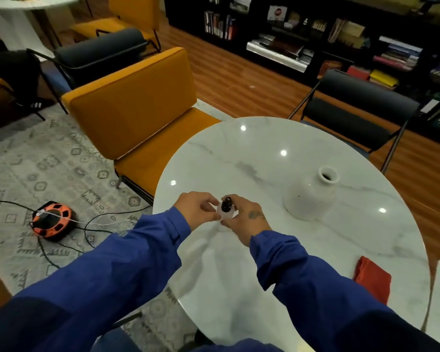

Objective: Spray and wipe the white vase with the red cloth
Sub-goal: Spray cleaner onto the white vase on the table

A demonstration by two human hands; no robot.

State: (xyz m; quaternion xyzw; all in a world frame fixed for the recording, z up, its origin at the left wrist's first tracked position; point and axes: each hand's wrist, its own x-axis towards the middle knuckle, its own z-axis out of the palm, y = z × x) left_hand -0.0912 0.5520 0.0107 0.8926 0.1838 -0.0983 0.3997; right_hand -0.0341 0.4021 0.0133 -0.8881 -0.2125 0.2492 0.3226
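Note:
A small clear spray bottle (226, 209) with a dark nozzle stands upright near the left edge of the round white marble table (277, 262). My left hand (198, 208) pinches its left side and my right hand (247, 219) grips its right side. The white vase (311, 196) stands upright to the right of my hands, apart from them, its mouth facing up. The red cloth (372, 279) lies folded flat near the table's right front edge, well clear of both hands.
A mustard chair (137, 115) sits close to the table's left side and a dark chair (361, 115) at its far right. An orange cable reel (52, 219) with cords lies on the patterned rug. Dark bookshelves (315, 41) line the far wall.

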